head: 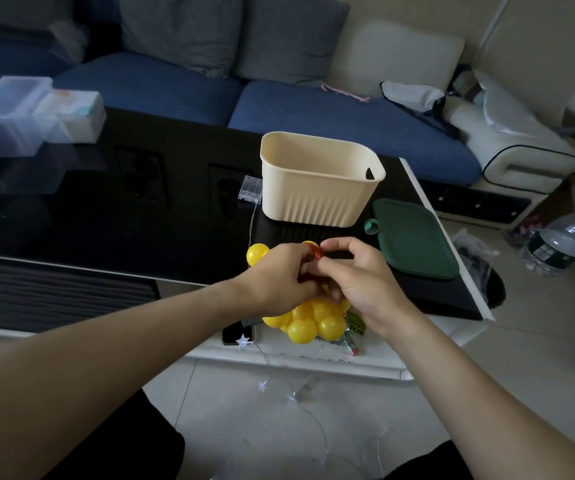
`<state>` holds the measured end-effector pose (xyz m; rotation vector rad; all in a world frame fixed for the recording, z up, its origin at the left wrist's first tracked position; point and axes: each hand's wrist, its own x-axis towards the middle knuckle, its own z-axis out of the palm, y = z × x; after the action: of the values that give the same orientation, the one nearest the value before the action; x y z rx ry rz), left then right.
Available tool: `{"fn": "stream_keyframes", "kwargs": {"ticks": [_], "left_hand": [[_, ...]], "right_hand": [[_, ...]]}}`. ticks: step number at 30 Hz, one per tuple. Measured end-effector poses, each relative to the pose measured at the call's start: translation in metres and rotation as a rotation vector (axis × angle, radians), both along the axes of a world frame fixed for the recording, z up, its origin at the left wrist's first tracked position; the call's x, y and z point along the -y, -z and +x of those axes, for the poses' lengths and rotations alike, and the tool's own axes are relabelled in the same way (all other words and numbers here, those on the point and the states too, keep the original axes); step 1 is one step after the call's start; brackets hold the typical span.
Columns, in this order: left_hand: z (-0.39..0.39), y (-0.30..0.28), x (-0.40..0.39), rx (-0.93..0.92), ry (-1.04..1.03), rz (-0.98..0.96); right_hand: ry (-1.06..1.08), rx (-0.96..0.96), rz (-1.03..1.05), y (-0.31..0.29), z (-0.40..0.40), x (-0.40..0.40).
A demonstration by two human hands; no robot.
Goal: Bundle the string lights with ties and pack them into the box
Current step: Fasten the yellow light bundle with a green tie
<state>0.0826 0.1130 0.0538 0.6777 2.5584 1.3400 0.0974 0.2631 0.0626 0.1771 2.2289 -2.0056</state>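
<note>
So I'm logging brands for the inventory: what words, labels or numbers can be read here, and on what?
None can be read.
Water bottle: the label's print is too blurred.
Green-yellow packet beside the yellow ball lights: dark marks, too small.
Cream box: no text shows.

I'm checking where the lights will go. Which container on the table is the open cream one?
The ribbed cream box beyond the hands, standing upright beside the green lid. The other containers, far left, are clear plastic.
</note>
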Motion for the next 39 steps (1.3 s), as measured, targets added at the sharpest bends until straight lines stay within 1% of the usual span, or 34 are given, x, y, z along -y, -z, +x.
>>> {"fn": "stream_keyframes", "kwargs": {"ticks": [3, 5, 9, 10, 15, 19, 22, 24, 26, 28, 31, 36, 39], "left_hand": [[0.000, 0.000, 0.000, 0.022, 0.012, -0.017], [-0.001, 0.001, 0.000, 0.015, 0.019, -0.022], [-0.006, 0.008, 0.000, -0.022, -0.039, -0.042], [-0.007, 0.008, 0.001, -0.021, -0.054, -0.032], [-0.007, 0.009, 0.003, -0.027, -0.079, -0.005], [-0.006, 0.012, 0.003, -0.015, -0.103, 0.052], [-0.005, 0.007, 0.003, 0.088, -0.020, 0.146], [-0.006, 0.004, 0.004, 0.171, 0.033, 0.184], [-0.009, 0.002, 0.006, 0.242, 0.049, 0.201], [-0.011, 0.001, 0.007, 0.307, 0.066, 0.228], [-0.013, 0.002, 0.012, 0.300, 0.108, 0.191], [-0.014, 0.002, 0.018, 0.250, 0.138, 0.124], [-0.016, -0.001, 0.022, 0.197, 0.163, 0.033]], "right_hand": [[-0.100, -0.009, 0.067, -0.003, -0.001, -0.007], [-0.123, -0.020, 0.094, -0.003, -0.001, -0.011], [-0.041, -0.142, 0.278, 0.000, 0.000, -0.016], [-0.034, -0.153, 0.292, 0.000, 0.000, -0.017], [-0.037, -0.098, 0.165, 0.004, 0.000, -0.014], [-0.035, -0.139, 0.206, 0.007, 0.001, -0.014], [-0.005, -0.193, 0.214, 0.008, 0.001, -0.013], [0.019, -0.179, 0.180, 0.009, 0.001, -0.012], [0.039, -0.170, 0.155, 0.010, 0.001, -0.012], [0.051, -0.185, 0.173, 0.011, 0.000, -0.012], [0.059, -0.204, 0.210, 0.011, -0.001, -0.009], [0.049, -0.195, 0.193, 0.012, -0.002, -0.007], [0.020, -0.180, 0.159, 0.010, 0.000, -0.007]]}}
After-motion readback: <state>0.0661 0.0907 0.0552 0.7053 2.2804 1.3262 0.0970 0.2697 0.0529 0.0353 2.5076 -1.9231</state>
